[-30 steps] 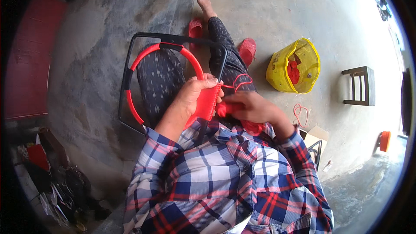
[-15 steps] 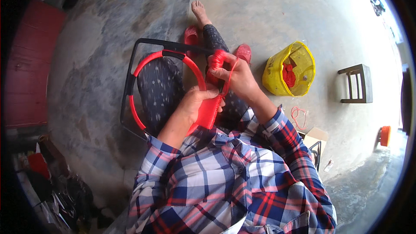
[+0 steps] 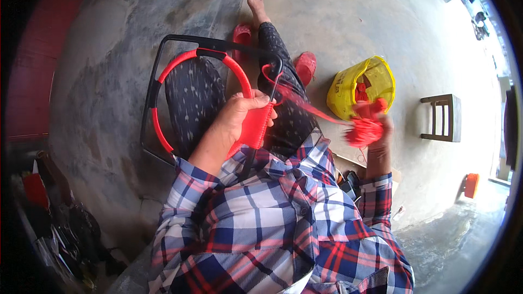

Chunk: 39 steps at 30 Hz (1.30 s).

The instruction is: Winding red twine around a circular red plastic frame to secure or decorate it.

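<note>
A black metal frame with a red wrapped hoop lies across my lap. My left hand grips its near side, on the stretch densely wound with red cord. My right hand is out to the right, closed on a bundle of red cord. A taut strand runs from the bundle back to the frame's corner.
A yellow bag with red material inside sits on the concrete floor to the right. A small wooden stool stands farther right, and an orange object beyond it. Red sandals lie near my feet. Dark clutter fills the lower left.
My right hand has pulled away from the frame to the right, drawing the red cord out taut. My left hand kept its grip on the frame.
</note>
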Tool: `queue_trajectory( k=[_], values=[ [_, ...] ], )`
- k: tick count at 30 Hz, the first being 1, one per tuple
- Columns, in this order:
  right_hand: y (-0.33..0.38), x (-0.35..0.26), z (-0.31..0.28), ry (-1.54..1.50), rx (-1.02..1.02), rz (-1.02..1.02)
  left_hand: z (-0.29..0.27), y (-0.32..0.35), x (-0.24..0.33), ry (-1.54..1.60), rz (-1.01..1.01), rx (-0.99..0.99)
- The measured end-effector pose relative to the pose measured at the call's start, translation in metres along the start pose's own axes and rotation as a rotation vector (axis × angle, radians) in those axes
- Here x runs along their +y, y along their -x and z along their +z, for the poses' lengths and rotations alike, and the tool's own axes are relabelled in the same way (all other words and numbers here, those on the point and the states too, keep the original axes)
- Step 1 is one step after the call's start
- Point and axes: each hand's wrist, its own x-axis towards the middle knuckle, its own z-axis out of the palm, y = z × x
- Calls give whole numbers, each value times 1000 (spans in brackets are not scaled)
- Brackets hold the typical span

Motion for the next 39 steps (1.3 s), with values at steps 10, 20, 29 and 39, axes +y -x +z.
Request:
queue_trajectory(
  k=[10, 20, 29, 39],
  values=[
    [-41, 38, -55, -240, 349, -38, -3, -3, 1, -18, -5, -31],
    [-28, 68, 103, 608, -256, 183, -1, -3, -2, -14, 4, -48],
    [24, 68, 74, 600, -259, 115, -4, -6, 1, 31, -33, -48],
    [-76, 14, 106, 707, -44, -103, -13, -12, -15, -5, 129, 98]
  ],
)
